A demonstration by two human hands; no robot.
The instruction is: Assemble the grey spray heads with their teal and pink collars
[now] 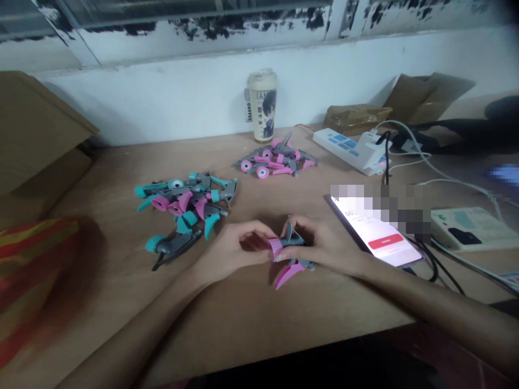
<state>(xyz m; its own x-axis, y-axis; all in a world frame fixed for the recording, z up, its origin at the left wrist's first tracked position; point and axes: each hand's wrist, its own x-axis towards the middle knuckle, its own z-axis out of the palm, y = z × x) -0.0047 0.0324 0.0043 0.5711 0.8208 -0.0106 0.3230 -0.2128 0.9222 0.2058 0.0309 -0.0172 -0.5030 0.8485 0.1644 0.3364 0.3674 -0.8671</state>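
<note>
Both my hands meet at the middle of the wooden table (251, 313) around one grey spray-trigger head (290, 254) with a pink nozzle cap and a pink lever. My left hand (235, 248) pinches the pink cap end with curled fingers. My right hand (324, 246) wraps the grey body from the right. The pink lever sticks out below, toward me.
A pile of teal, pink and grey trigger heads (186, 208) lies to the left. A smaller pink and grey pile (275, 159) sits further back by a coffee cup (262, 105). A lit phone (377, 232), power strip (352, 148), cables and cardboard boxes fill the right and back.
</note>
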